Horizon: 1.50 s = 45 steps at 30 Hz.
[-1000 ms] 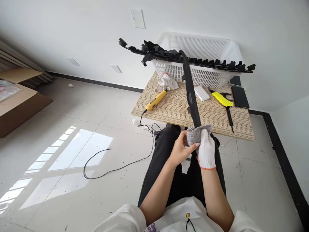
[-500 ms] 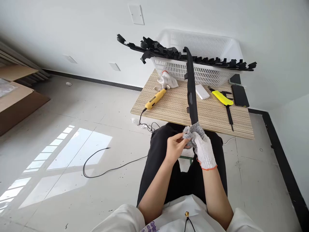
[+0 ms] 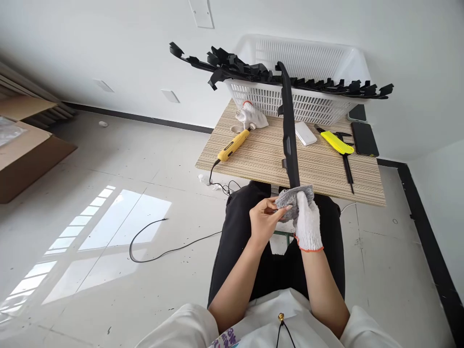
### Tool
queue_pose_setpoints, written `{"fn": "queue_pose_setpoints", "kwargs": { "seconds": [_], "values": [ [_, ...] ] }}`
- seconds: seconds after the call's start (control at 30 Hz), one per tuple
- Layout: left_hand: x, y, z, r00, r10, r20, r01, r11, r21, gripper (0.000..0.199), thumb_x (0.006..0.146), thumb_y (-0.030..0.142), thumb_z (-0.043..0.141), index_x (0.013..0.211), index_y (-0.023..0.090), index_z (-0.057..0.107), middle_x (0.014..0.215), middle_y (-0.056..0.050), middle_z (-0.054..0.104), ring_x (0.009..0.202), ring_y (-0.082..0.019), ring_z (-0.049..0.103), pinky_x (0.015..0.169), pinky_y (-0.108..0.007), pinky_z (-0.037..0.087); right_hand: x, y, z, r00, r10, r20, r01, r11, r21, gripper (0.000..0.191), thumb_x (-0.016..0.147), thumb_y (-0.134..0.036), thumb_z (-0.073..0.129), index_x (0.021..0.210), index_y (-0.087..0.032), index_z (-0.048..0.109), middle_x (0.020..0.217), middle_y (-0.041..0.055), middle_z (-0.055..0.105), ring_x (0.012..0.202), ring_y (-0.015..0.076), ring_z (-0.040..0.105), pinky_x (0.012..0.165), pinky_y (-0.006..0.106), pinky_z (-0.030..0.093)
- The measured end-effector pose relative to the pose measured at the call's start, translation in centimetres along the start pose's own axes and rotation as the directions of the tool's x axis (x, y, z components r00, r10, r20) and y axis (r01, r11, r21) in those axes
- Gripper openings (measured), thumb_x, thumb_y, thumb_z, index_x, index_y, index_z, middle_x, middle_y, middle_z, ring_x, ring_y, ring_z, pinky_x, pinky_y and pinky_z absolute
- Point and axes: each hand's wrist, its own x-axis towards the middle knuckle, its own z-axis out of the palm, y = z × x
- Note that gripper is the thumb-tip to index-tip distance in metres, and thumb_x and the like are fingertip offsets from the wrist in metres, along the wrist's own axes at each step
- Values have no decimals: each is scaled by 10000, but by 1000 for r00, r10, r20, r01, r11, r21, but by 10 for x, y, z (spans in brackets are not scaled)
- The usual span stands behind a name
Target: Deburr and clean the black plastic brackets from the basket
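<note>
My bare left hand (image 3: 264, 218) pinches the edge of a grey cloth (image 3: 290, 200) above my lap. In a white knitted glove with an orange cuff, my right hand (image 3: 307, 220) grips the same cloth, its thumb pointing up. The cloth is folded around the lower end of a long black plastic strip (image 3: 289, 128). That strip rises over the table, and its hooked top end overlaps the rim of the white basket. Its lower tip is hidden by cloth and glove.
A white basket (image 3: 311, 104) with several black strips (image 3: 250, 72) across it stands on the wooden table (image 3: 261, 159). Nearby lie a yellow corded tool (image 3: 234, 145), white glove (image 3: 252, 115), white box (image 3: 305, 133), yellow-handled knife (image 3: 337, 142), black caliper (image 3: 348, 171) and phone (image 3: 364, 138).
The grey cloth is spread wider, and my right thumb now points up against it. The black strip has shifted slightly right in view. The camera view has also shifted a little.
</note>
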Motion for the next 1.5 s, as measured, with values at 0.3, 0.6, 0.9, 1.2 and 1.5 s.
{"fn": "queue_pose_setpoints", "kwargs": {
  "seconds": [0.3, 0.6, 0.9, 1.2, 1.5],
  "values": [
    [16, 9, -9, 907, -81, 414, 136, 985, -106, 537, 654, 338, 915, 1093, 178, 650, 949, -45, 721, 841, -160, 691, 754, -264, 597, 4, -11, -6, 981, -64, 183, 53, 997, 64, 428, 764, -443, 773, 1112, -206, 695, 1056, 66, 746, 853, 199, 710, 708, 307, 561],
    [19, 14, -11, 965, -98, 244, 114, 992, -52, 467, 596, 514, 900, 615, 150, 609, 565, 28, 574, 439, -78, 514, 412, -212, 507, -12, -7, -4, 973, 18, 230, -3, 998, -65, 478, 854, -559, 629, 1172, -203, 664, 1018, 90, 749, 756, 207, 705, 572, 288, 530],
    [15, 11, -21, 951, -21, 310, -1, 998, 71, 220, 833, 373, 720, 816, 165, 654, 629, 28, 573, 513, -78, 510, 491, -183, 466, -27, 12, 25, 999, -6, 42, 13, 983, -181, 460, 707, -440, 751, 1092, -220, 626, 1010, 68, 737, 850, 254, 725, 665, 343, 583],
    [17, 17, -29, 931, 271, 246, -342, 883, 321, 172, 921, 209, 508, 976, 201, 671, 1244, -108, 624, 1247, -261, 568, 1029, -392, 474, -19, 8, 9, 972, -231, 44, 229, 884, -408, 381, 831, -468, 672, 1108, -212, 626, 1089, 101, 734, 986, 266, 711, 843, 389, 557],
    [28, 59, -8, 893, -93, 440, -189, 810, 556, 353, 984, 486, 519, 970, 185, 702, 931, -42, 718, 934, -227, 664, 823, -296, 479, -41, 42, 29, 971, -224, 89, 240, 869, -433, 437, 921, -451, 558, 1265, -187, 618, 1093, 141, 744, 972, 302, 732, 805, 435, 574]
  ]
}}
